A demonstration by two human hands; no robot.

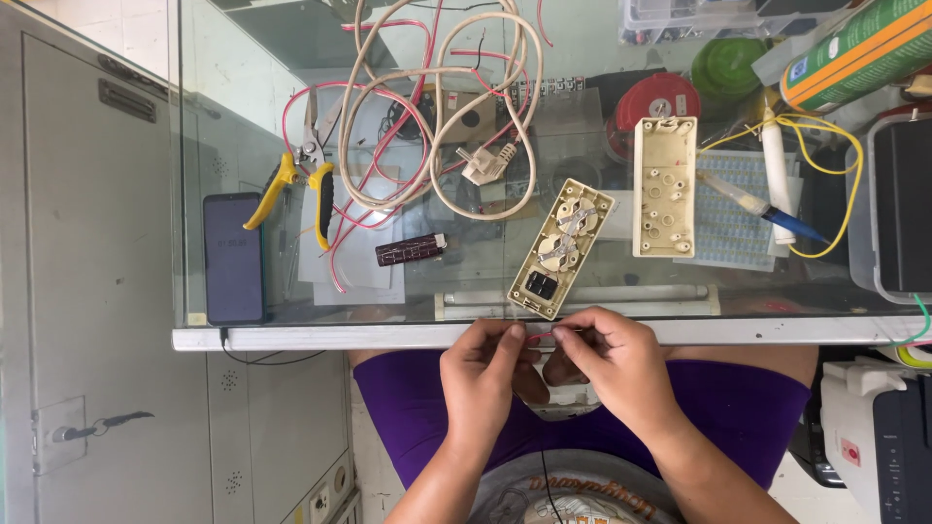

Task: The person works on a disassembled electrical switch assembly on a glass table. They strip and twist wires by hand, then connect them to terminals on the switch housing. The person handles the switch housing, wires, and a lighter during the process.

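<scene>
My left hand [482, 374] and my right hand [614, 361] meet just below the glass table's front edge [388, 336]. Between their fingertips they pinch a short thin red wire [540, 335]. Just beyond the fingers lies an opened cream power-strip half [561, 248] with round socket parts and a black switch. Its matching cream cover [665, 186] lies a little farther back to the right.
On the glass lie yellow-handled pliers [309, 189], a dark phone [233, 257], a coil of beige cable with a plug [447, 97] among red wires, a small dark red component [411, 250], a blue-handled tool [767, 209], yellow wire and round red and green objects at the back.
</scene>
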